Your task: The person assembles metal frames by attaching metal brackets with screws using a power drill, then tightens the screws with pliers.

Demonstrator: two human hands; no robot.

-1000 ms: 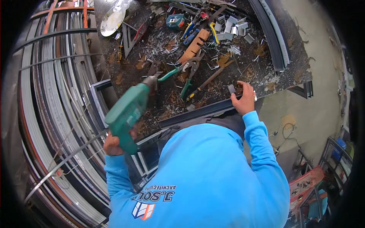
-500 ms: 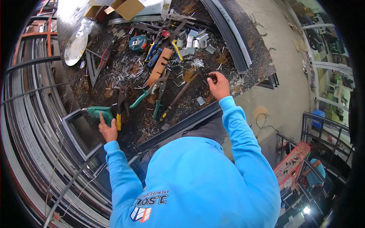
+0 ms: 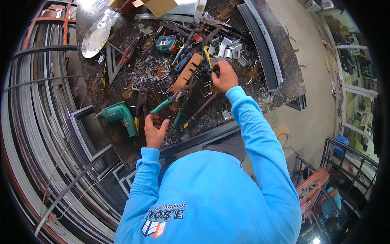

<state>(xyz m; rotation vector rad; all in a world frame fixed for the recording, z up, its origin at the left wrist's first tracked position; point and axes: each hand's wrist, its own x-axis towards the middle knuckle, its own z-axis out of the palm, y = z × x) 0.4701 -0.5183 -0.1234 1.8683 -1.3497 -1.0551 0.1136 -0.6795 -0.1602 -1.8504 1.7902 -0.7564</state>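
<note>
My left hand [image 3: 155, 131] hovers over the near edge of the workbench, its fingers apart and holding nothing. Just ahead of it are green-handled snips [image 3: 178, 103]. To its left lie a green power drill [image 3: 120, 116] and yellow-handled pliers [image 3: 141, 105]. My right hand [image 3: 224, 78] is over the bench with fingers curled together; whatever they may hold is hidden. It is close to a yellow-handled tool [image 3: 207, 57] and covers the far end of a hammer [image 3: 200, 110]. A notched wooden block [image 3: 187, 73] rests between the hands.
Small metal brackets [image 3: 229, 49] lie beyond my right hand among shavings. A tape measure [image 3: 165, 43], a triangular square [image 3: 112, 65] and a plate [image 3: 95, 40] sit farther left. Dark metal profiles [image 3: 262, 44] line the bench's right side. Long profiles [image 3: 36, 130] are racked at left.
My left hand has let go of the drill, which now lies on the bench, and moved right toward the snips. My right hand has shifted slightly forward and left. The view has shifted.
</note>
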